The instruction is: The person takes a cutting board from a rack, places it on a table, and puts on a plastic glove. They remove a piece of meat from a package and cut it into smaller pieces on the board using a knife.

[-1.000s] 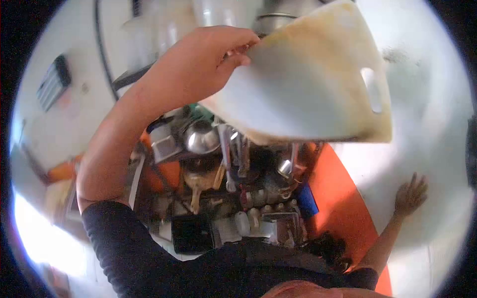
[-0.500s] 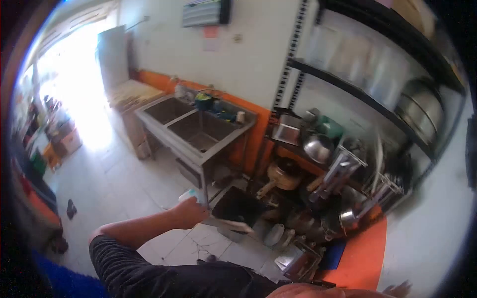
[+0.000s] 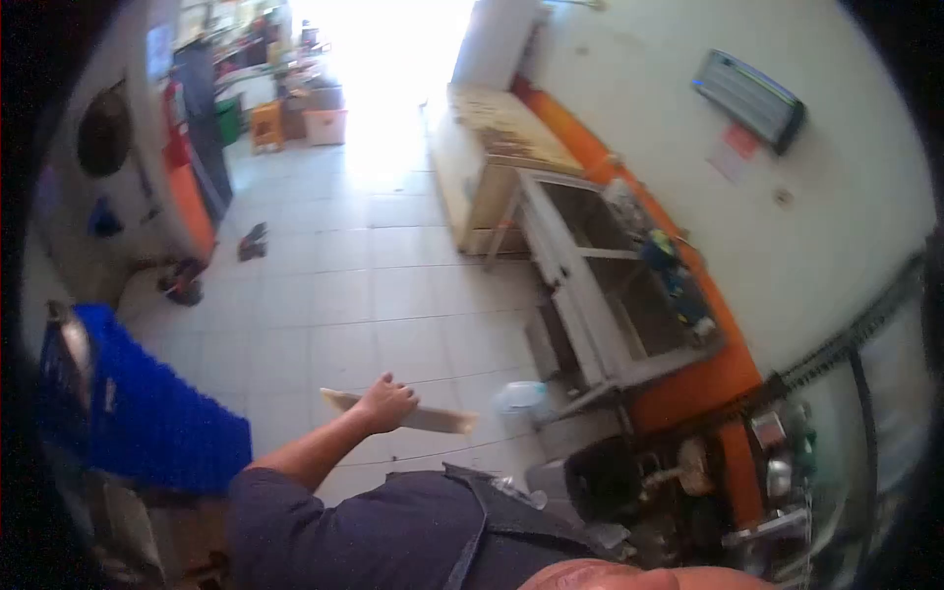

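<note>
My left hand (image 3: pixel 388 404) reaches out from a dark sleeve, its fingers closed round a thin, flat board (image 3: pixel 440 420) seen nearly edge-on. The board is greyish with pale ends, and one end sticks out on either side of my fist. It is held above the tiled floor (image 3: pixel 334 344), touching nothing else that I can make out. Just right of it, a white and light-blue container (image 3: pixel 521 398) stands low by the sink's legs; blur hides its details. My right hand is out of view.
A double-basin metal sink (image 3: pixel 580 305) runs along the right wall, beside a worn pale cabinet (image 3: pixel 506 133). A dark bin (image 3: pixel 600 477) and cookware on a shelf (image 3: pixel 777 472) are at lower right. A blue slatted crate (image 3: pixel 162 403) stands at left. Shoes (image 3: pixel 253 242) lie on the floor.
My view has swung left, so the sink and shelf now sit farther right and the blue crate shows fully. The board stays in my left hand. Fingers at the bottom right edge have left view.
</note>
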